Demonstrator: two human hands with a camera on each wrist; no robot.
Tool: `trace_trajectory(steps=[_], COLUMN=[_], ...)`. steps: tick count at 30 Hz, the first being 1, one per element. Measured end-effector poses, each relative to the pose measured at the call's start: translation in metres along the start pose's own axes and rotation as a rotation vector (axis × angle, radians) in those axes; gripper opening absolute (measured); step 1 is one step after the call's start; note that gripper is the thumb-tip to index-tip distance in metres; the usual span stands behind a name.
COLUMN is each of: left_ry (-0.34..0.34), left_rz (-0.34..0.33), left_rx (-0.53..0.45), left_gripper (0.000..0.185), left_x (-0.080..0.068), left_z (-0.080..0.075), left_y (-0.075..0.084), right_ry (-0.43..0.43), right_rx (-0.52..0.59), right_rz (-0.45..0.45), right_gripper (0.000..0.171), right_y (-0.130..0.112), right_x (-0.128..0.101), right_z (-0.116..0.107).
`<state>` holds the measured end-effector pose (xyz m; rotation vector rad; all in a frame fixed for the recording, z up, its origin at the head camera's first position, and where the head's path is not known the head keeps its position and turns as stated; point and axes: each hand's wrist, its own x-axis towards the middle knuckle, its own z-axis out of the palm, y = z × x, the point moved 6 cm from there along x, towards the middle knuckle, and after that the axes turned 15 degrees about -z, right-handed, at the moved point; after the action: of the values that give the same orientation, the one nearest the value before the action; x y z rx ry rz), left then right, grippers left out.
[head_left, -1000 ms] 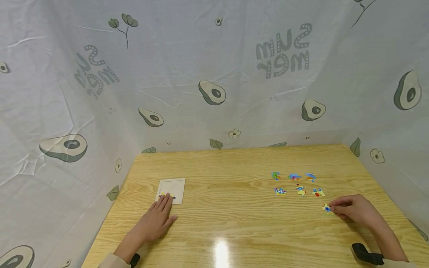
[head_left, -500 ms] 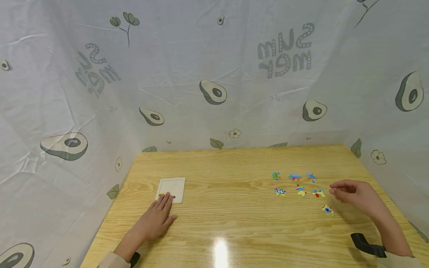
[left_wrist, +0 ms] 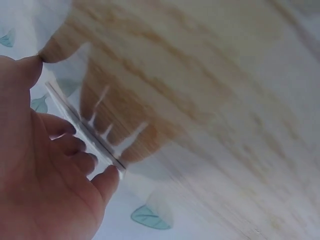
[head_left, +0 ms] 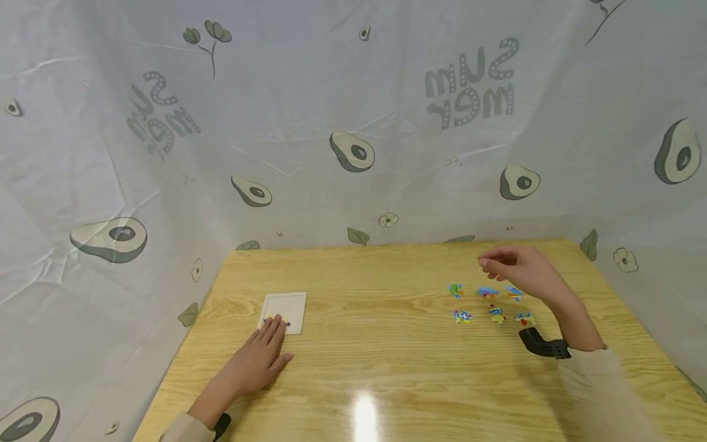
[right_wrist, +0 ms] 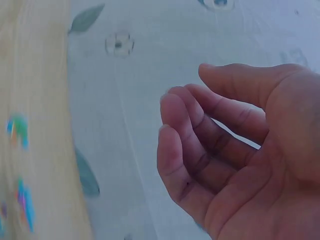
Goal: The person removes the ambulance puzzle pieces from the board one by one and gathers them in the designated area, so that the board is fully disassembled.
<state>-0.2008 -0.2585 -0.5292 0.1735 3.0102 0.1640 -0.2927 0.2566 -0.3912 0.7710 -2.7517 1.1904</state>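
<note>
My left hand (head_left: 256, 359) lies flat with its fingertips on the lower part of a white square puzzle tray (head_left: 291, 305). Beneath those fingertips a bit of yellow and purple puzzle shows, mostly covered. In the left wrist view the fingers (left_wrist: 82, 162) stretch along the tray's thin edge. My right hand (head_left: 521, 270) hovers over the back of the table, fingers loosely bent and holding nothing, as the right wrist view confirms. Below it lie a green jigsaw piece (head_left: 455, 290), a blue and pink piece (head_left: 488, 292) and a blue and orange piece (head_left: 513, 294), partly under the hand.
A nearer row holds a purple and blue piece (head_left: 463, 317), a yellow and blue piece (head_left: 497, 315) and a yellow and red piece (head_left: 525, 318). The wooden table (head_left: 364, 344) meets a hanging avocado-print cloth (head_left: 309, 196) at back and sides.
My right hand let go of the yellow piece with a blue centre, rose, and moved left and back above the other pieces. Its wrist strap now covers that piece's spot. My left hand stayed still.
</note>
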Motion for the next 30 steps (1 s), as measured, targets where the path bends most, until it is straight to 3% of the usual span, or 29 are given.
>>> trace_trajectory(steps=[7, 13, 21, 30], left_ry=[0.01, 0.004, -0.055, 0.007], left_rz=[-0.034, -0.054, -0.062, -0.063], left_rx=[-0.038, -0.04, -0.052, -0.048], left_gripper=[0.076, 0.076, 0.076, 0.074], left_x=[-0.002, -0.003, -0.008, -0.007], left_z=[-0.004, -0.005, 0.001, -0.002], left_y=[-0.008, -0.015, -0.016, -0.018], right_ry=[-0.037, -0.149, -0.289, -0.303], right_rx=[0.114, 0.212, 0.312, 0.358], right_rz=[-0.113, -0.204, -0.23, -0.271], right_gripper=[0.029, 0.021, 0.016, 0.015], right_y=[-0.025, -0.061, -0.081, -0.125], right_x=[0.057, 0.095, 0.124, 0.147], right_z=[0.052, 0.115, 0.208, 0.274])
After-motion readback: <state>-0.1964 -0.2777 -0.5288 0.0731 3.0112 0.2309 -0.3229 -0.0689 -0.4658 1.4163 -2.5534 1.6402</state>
